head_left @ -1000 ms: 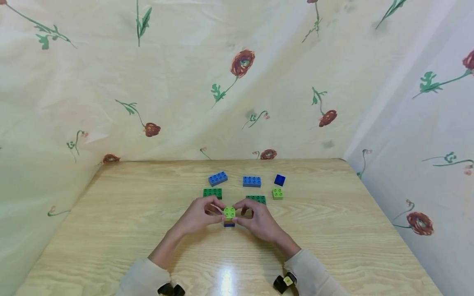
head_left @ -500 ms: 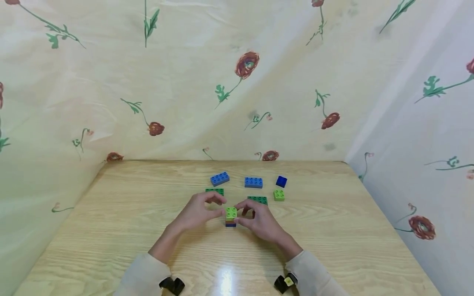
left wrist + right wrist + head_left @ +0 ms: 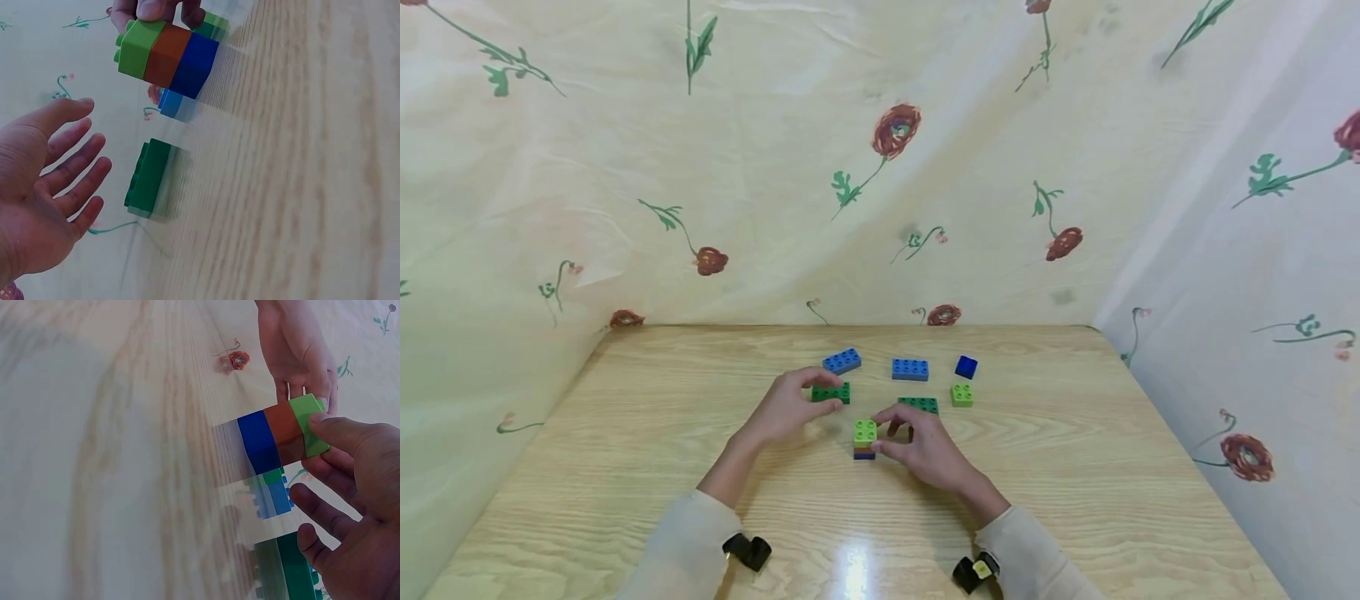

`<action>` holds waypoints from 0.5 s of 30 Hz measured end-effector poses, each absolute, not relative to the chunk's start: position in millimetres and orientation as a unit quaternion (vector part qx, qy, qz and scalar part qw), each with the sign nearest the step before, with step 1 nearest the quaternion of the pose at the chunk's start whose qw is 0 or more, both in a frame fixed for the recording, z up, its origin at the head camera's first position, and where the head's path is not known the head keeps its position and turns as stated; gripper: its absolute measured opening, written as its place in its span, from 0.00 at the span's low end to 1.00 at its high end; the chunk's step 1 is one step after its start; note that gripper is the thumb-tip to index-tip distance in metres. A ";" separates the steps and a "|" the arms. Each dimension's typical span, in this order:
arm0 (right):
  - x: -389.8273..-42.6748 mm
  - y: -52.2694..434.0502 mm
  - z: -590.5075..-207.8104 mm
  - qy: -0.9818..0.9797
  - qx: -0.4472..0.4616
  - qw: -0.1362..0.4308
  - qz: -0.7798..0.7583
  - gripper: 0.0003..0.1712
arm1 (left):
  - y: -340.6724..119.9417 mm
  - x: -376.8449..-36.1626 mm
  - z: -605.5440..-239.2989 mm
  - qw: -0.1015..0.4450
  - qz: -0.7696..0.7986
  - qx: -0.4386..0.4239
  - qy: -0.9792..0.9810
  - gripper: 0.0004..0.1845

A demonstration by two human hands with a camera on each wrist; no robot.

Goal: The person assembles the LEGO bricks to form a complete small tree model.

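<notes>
A small stack of toy building bricks (image 3: pixel 865 432), lime green over orange-brown over dark blue, stands upright on the table. My right hand (image 3: pixel 927 446) pinches its lime top brick; in the right wrist view the thumb (image 3: pixel 337 431) lies against that brick. My left hand (image 3: pixel 784 406) is away from the stack, over the left dark green brick (image 3: pixel 841 395), partly covering it. In the left wrist view the left hand's fingers are spread and hold nothing, with a gap between them and the green brick (image 3: pixel 150 178).
Beyond the hands lie two blue bricks (image 3: pixel 842 361), a second dark green brick (image 3: pixel 921 405) partly behind the right hand, a lime brick (image 3: pixel 962 395) and a dark blue brick (image 3: pixel 966 367). Flower-patterned cloth (image 3: pixel 760 167) rises behind the wooden table (image 3: pixel 1037 467).
My left hand has let go of the stack and moved left and forward to the dark green brick. The right hand has stayed at the stack.
</notes>
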State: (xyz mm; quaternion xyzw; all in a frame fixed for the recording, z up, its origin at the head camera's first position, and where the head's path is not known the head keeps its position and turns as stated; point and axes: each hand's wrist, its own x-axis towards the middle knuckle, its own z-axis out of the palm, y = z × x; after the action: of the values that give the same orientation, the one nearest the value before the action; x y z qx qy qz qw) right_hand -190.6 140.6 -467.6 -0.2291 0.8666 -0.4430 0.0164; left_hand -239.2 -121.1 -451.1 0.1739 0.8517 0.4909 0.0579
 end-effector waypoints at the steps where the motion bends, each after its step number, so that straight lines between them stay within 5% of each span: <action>1: -190.9 140.9 -467.8 0.865 -0.231 0.016 -0.444 0.16 | -121.0 -241.0 -451.1 0.057 0.490 0.175 0.852 0.17; 15: -190.9 141.2 -467.1 0.868 -0.211 0.035 -0.449 0.15 | -119.6 -258.7 -456.4 0.066 0.453 0.151 0.876 0.19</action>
State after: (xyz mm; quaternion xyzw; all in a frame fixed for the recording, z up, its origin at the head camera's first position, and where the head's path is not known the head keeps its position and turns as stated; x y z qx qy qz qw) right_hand -190.9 141.2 -467.1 -0.2109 0.8677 -0.4489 0.0347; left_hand -258.7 -119.6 -456.4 0.1514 0.8759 0.4533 0.0663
